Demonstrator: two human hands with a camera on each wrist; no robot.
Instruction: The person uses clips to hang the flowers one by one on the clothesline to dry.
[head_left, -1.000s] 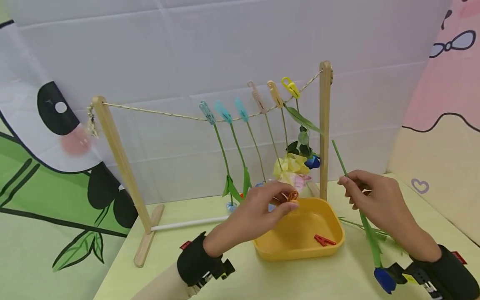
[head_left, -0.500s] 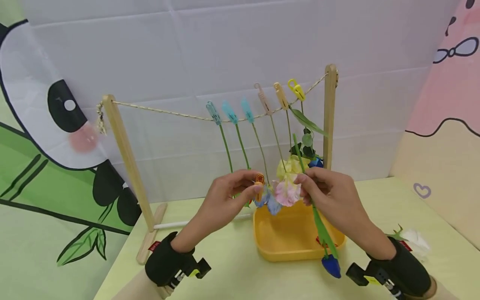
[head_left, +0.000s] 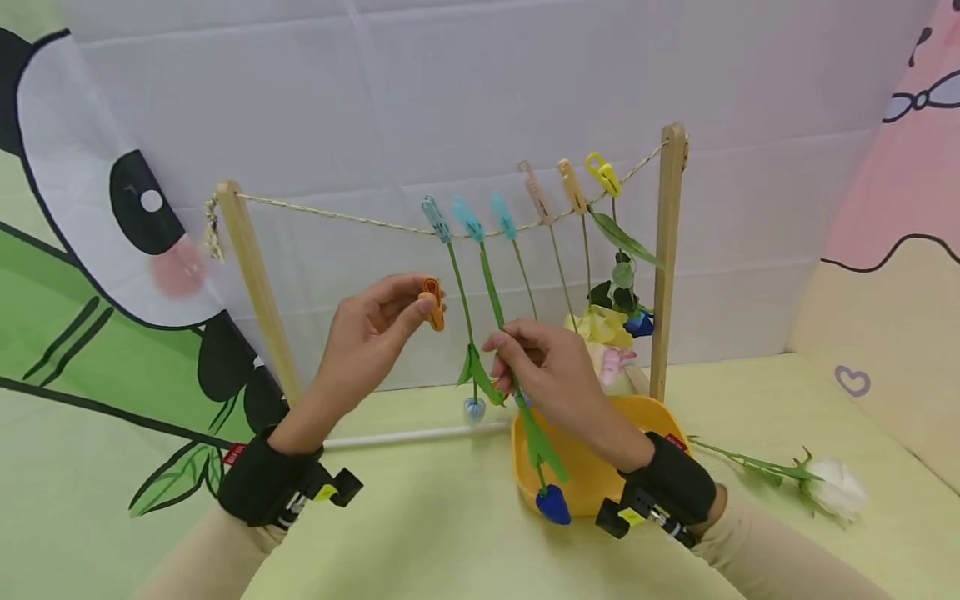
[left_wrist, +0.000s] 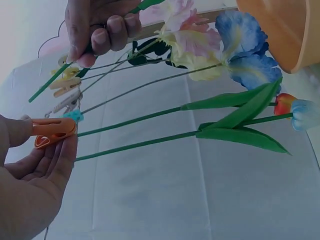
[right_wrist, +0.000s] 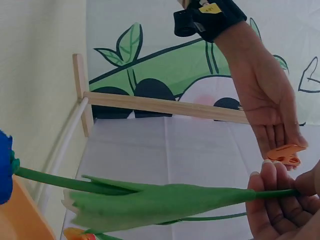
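Between thumb and fingers, my left hand (head_left: pixel 369 337) pinches an orange clothespin (head_left: pixel 433 305) below the rope (head_left: pixel 337 218). My right hand (head_left: pixel 551 367) pinches the green stem (head_left: pixel 491 287) of an artificial flower whose blue bloom (head_left: pixel 553 505) hangs down in front of the yellow basin (head_left: pixel 654 410). Clothespins in teal, beige, orange and yellow (head_left: pixel 603 173) hold several flowers upside down on the rope. In the left wrist view, the orange clothespin (left_wrist: pixel 54 131) appears near two hanging tulips, one with a light blue bloom (left_wrist: pixel 306 115). The right wrist view shows the held flower's green leaf (right_wrist: pixel 165 202).
Wooden posts (head_left: pixel 670 258) carry the rope at both sides, with a white bar (head_left: pixel 420 435) low between them. A white rose (head_left: pixel 836 487) lies on the table (head_left: pixel 420 533) to the right of the basin. Printed cloth hangs behind.
Both hands have moved left. The left hand has risen towards the rope with the orange clothespin, and the right hand has brought the blue flower from the right side across the basin.
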